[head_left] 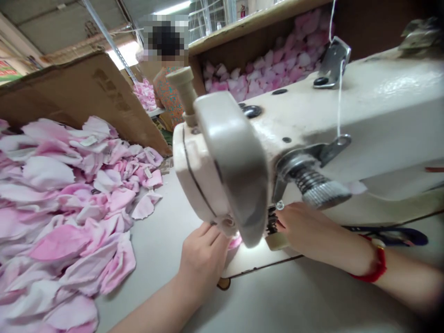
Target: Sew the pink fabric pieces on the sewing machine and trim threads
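A white sewing machine point(236, 162) stands in front of me, its needle area lit from beneath the head. My left hand point(203, 254) is closed, fingertips pressed together at the left of the head, on a small pink fabric piece point(236, 241). Most of that piece is hidden by the hand and the machine. My right hand point(305, 233), with a red bracelet point(376, 268) at its wrist, reaches in from the right beside the presser bar spring point(272, 219). Its fingers are bent together and partly hidden behind the machine; what they hold cannot be made out.
Pink and white fabric pieces point(79, 208) are heaped on the left of the table point(152, 249), against a cardboard panel point(76, 92). More pieces point(263, 69) fill a box behind the machine. A dark blue tool point(398, 235) lies at the right. Another person point(169, 92) is in the background.
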Demonstrator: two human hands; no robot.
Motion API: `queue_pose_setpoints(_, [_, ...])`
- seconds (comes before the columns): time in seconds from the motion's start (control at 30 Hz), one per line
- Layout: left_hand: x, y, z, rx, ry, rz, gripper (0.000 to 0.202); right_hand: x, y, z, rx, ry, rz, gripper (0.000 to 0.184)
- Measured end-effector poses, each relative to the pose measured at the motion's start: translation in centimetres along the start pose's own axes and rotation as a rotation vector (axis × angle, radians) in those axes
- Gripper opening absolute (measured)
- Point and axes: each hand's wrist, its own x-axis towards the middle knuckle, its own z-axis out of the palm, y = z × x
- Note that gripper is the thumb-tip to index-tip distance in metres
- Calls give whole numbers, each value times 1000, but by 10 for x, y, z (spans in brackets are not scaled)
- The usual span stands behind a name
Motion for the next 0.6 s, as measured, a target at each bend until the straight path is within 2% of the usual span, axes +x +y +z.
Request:
queue_pose_setpoints(0.2, [-6,-1,5,57,13,-26,23,-4,-7,-1,-90,31,-33,23])
queue_pose_setpoints(0.43, [-7,-2,9,143,6,29,19,0,-1,-4,-134,7,-39,18])
queue_pose_setpoints(0.6, [-1,-2,8,49,57,7,20,3,1,-4,-156,-8,-29,17])
